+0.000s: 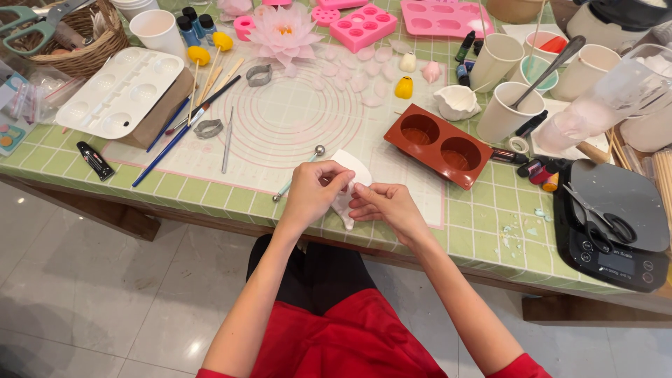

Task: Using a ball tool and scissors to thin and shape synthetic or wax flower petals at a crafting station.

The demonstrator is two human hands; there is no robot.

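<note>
Seen from above, a person in a red top sits at a green-tiled surface (210,192) crowded with craft supplies. Both hands meet at the near edge, at about six o'clock of a white round-ruled work mat (294,119). The left hand (311,192) and right hand (385,204) pinch a thin white petal-shaped piece (352,171) between them; the fingers of each hand are closed on it, the left from its nine o'clock side, the right from four o'clock. The piece's long axis runs from roughly one o'clock down to six o'clock, its rounded top rising above the fingertips and a narrow tail hanging below. Neither hand is clearly nearer; both touch it. A ball-ended modelling tool (302,168) lies just at ten o'clock of the left hand. A brown two-cup silicone mould (439,143) sits at two o'clock, a finished pink lotus flower (283,31) at twelve o'clock, and a black digital scale (616,224) at three o'clock.
</note>
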